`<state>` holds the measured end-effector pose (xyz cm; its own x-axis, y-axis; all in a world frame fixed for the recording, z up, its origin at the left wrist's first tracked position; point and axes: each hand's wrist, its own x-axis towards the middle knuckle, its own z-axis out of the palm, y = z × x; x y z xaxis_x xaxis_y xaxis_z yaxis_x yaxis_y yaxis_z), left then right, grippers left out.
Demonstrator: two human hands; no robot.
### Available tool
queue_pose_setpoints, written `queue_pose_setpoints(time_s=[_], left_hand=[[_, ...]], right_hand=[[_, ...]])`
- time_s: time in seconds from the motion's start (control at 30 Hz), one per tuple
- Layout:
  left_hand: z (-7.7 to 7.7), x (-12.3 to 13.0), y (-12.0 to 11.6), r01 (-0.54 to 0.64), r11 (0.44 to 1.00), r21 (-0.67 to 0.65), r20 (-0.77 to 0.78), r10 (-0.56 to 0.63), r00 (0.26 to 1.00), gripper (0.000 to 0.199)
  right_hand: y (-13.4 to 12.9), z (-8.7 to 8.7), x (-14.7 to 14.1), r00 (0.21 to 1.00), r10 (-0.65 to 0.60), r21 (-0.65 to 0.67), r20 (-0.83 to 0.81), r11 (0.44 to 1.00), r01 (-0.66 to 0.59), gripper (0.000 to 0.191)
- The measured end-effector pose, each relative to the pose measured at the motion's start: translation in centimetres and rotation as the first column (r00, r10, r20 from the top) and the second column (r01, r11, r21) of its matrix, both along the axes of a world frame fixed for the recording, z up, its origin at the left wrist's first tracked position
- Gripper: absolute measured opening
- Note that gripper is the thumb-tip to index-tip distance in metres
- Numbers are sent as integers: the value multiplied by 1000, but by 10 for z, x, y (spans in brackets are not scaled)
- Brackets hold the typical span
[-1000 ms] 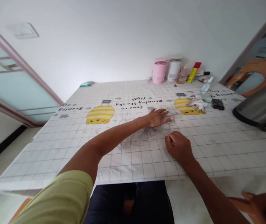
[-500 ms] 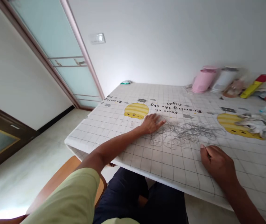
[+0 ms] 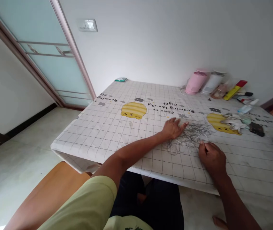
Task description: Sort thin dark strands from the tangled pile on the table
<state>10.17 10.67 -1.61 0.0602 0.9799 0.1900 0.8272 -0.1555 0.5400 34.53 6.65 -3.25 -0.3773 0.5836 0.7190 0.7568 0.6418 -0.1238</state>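
Note:
A loose tangle of thin dark strands [image 3: 193, 132], like hair or thread, lies on the checked tablecloth [image 3: 98, 127]. My left hand [image 3: 173, 129] rests palm down against the tangle's left side, fingers stretched and spread, with nothing gripped. Just right of the strands, my right hand [image 3: 213, 158] is closed, its thumb pressed to the curled fingers beside the tangle's near edge. Whatever sits inside that fist is hidden. A few stray strands curl on the cloth around my left wrist.
Against the wall stand a pink cylindrical container [image 3: 196, 82] and a white one [image 3: 212, 83]. Beside them are a yellow-and-red box [image 3: 235, 90] and a small clear bottle [image 3: 247, 107]. A crumpled cloth [image 3: 233, 122] and a dark object [image 3: 256, 129] lie right. A wooden chair [image 3: 47, 191] is at lower left.
My left hand has slid right across the cloth, and the strands are bunched more tightly. The gap between my hands has narrowed. The view has turned slightly right.

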Motion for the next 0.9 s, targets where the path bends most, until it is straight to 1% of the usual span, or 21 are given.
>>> queue_pose_setpoints(time_s=[0.07,0.13,0.17,0.23,0.27,0.33,0.37,0.4,0.47,0.5,0.53,0.63,0.7,0.73,0.77,0.8,0.83,0.9], left_hand=[[10,-25,1,-77,997,1,82,77,994,75],[17,-63,0,-180,984,8,163,176,971,77],[19,-85,-2,-226,974,17,190,219,957,74],[18,-127,-7,-318,946,64,210,299,931,62],[16,-145,-11,-359,929,90,209,335,919,56],[9,-172,-18,-411,902,133,200,382,902,46],[6,-180,-22,-431,892,133,193,404,894,43],[3,-185,-24,-445,887,123,186,420,888,41],[-2,-187,-28,-449,885,123,169,427,889,39],[-3,-186,-29,-440,888,131,159,420,894,39],[-3,-185,-30,-429,892,142,150,409,900,39],[-1,-181,-30,-407,901,148,162,384,909,39],[1,-181,-29,-415,899,139,230,378,897,38],[3,-181,-29,-425,896,127,292,376,879,36],[5,-181,-29,-438,895,88,385,375,844,34],[7,-181,-29,-440,897,25,492,372,787,31],[9,-180,-29,-424,904,-53,594,370,714,28],[11,-177,-28,-339,920,-199,731,370,573,29]], right_hand=[[-2,6,-1,998,-55,36,-16,998,56,46],[-3,17,-10,995,-97,63,-36,993,100,42],[-1,25,-20,993,-104,67,-48,992,107,37],[7,40,-51,996,-73,41,-53,996,75,21],[15,47,-71,999,-30,2,-27,1000,30,14],[36,57,-118,992,78,-107,99,992,-68,13],[49,59,-142,975,141,-172,172,979,-111,13],[62,59,-165,953,184,-234,239,964,-127,13],[88,55,-204,894,210,-324,397,943,-78,12],[99,52,-218,851,213,-347,480,937,-39,12],[108,48,-229,831,212,-356,515,934,-18,11],[122,39,-244,796,203,-344,570,939,7,20],[122,38,-244,783,198,-319,589,948,0,25],[120,39,-243,778,195,-303,597,953,-7,25],[116,42,-242,776,192,-286,602,958,-15,25],[112,45,-242,775,185,-267,604,963,-22,25],[107,48,-241,779,177,-243,601,970,-33,27],[95,52,-242,798,168,-172,579,982,-81,31]])
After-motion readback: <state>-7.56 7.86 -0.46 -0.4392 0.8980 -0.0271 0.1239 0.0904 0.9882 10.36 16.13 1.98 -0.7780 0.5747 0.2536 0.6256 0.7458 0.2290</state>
